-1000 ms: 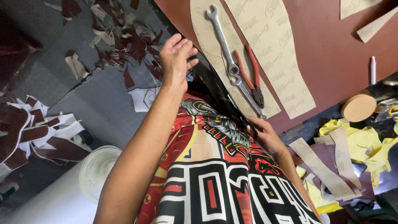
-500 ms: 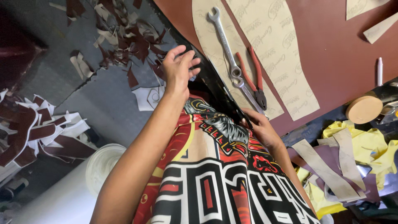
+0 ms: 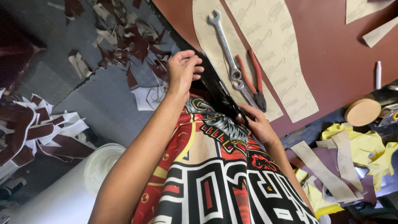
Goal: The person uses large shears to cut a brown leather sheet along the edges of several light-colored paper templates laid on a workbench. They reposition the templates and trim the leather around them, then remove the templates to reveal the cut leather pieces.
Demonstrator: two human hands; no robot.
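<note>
Flanking the hands (image 3: 182, 72), wrench (image 3: 226, 43), pliers (image 3: 253, 79) and scraps (image 3: 124, 37).

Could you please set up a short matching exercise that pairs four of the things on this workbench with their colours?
Things:
1. wrench
2. pliers handles
3. round disc
4. crumpled cloth

Colours:
A. yellow
B. silver
C. pale tan
D. red

Pairs: 1-B, 2-D, 3-C, 4-A
</note>
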